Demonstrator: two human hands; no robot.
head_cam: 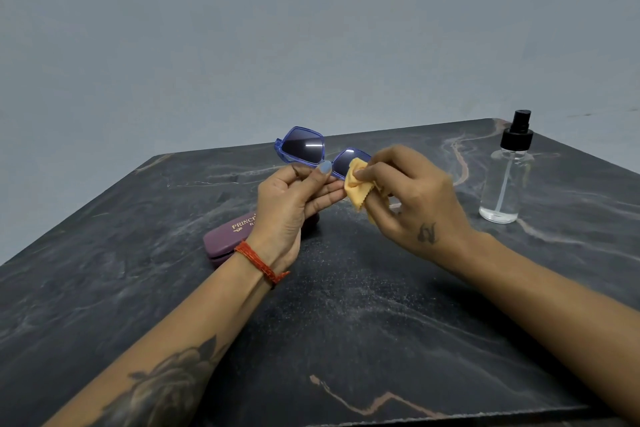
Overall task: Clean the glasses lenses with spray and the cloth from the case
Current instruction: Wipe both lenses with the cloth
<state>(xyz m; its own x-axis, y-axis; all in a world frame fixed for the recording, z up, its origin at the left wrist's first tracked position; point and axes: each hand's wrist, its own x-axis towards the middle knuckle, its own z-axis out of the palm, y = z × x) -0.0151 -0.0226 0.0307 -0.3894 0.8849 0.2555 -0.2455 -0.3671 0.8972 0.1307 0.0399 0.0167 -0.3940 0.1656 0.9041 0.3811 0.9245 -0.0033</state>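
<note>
The left hand (pixel 294 198) holds a pair of glasses (pixel 313 151) with a see-through blue frame and dark lenses up above the table (pixel 346 322). Its thumb and curled fingers pinch the frame near the bridge, between the two lenses, with the thumbnail facing the camera. The lens on the left stands clear of both hands and catches a bright streak of light; the lens on the right is partly covered.

The right hand (pixel 412 194) grips a small yellow cloth (pixel 358 187) with a zigzag edge, its fingertips bunched into the fabric and pressing it against the right lens. The loose corner of the cloth hangs down below the fingers.

A maroon glasses case (pixel 228 236) with gold lettering lies on the table under and behind the left wrist, which hides part of it; a thin gap shows along its front edge. A red thread band (pixel 261 263) circles that wrist. A clear spray bottle (pixel 505 177) with a black pump top stands upright on the table, well off to the right of the hands, with a little liquid at the bottom
</note>
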